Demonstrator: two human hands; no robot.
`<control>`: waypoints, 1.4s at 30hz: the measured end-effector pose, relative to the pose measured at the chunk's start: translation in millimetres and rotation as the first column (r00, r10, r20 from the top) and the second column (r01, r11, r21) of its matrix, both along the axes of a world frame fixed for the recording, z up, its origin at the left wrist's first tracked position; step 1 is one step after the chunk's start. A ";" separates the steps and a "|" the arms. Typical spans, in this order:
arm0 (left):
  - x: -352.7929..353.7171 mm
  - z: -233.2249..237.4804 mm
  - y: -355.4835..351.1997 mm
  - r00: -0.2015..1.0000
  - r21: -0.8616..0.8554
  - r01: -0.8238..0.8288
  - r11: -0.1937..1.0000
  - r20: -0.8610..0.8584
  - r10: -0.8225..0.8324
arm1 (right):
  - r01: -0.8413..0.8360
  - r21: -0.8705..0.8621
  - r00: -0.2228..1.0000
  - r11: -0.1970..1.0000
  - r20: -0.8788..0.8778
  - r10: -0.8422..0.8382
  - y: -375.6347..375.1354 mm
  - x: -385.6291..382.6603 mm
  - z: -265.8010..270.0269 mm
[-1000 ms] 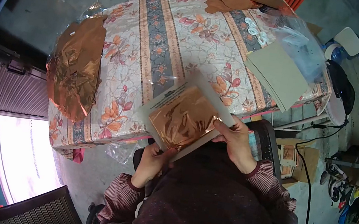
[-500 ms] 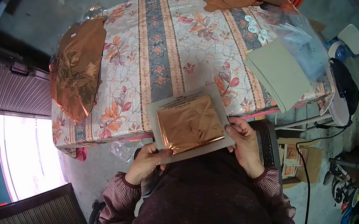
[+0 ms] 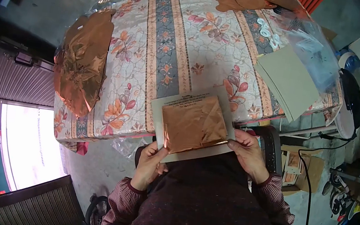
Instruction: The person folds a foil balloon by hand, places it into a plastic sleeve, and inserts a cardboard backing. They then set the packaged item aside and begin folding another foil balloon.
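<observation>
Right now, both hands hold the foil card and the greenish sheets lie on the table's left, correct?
No: the head view shows the sheets at the right end of the table. The left hand and right hand hold the foil card.

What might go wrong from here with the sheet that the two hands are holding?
The copper-coloured foil already looks wrinkled and might crease further under the thumbs. The pale backing sheet, gripped only near its lower corners by both hands, could bend or slip.

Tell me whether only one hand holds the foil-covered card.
No, the left hand and the right hand both grip the foil-covered card.
</observation>
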State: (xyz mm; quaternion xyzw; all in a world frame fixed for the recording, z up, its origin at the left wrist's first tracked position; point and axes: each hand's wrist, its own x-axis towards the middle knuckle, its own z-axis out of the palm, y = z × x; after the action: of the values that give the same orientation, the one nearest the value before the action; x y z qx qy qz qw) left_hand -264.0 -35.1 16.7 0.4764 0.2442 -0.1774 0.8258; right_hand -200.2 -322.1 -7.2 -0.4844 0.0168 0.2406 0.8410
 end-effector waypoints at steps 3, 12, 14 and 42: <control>-6.0 -13.5 5.1 0.990 -0.173 0.007 0.985 0.140 0.018 | 0.055 -0.001 0.998 0.999 0.017 -0.055 3.1 1.5 -5.7; -3.3 -14.6 0.7 0.973 -0.230 0.094 0.969 0.229 -0.039 | -0.075 0.108 0.997 0.991 0.007 0.075 1.2 0.5 16.1; -3.4 -22.0 2.4 0.971 -0.184 0.107 0.977 0.232 -0.062 | -0.024 0.163 0.999 0.986 -0.030 0.029 3.5 -0.2 4.8; 24.2 -5.2 -22.7 0.988 -0.155 -0.137 0.978 0.055 0.147 | 0.235 0.044 0.936 0.971 -0.281 -0.214 17.3 6.5 16.4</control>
State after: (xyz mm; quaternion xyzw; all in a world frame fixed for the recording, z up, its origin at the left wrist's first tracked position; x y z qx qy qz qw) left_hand -239.8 -57.8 11.5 0.3995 0.2361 -0.1203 0.8776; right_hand -193.7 -304.8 9.2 -0.4086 0.1788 0.2082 0.8705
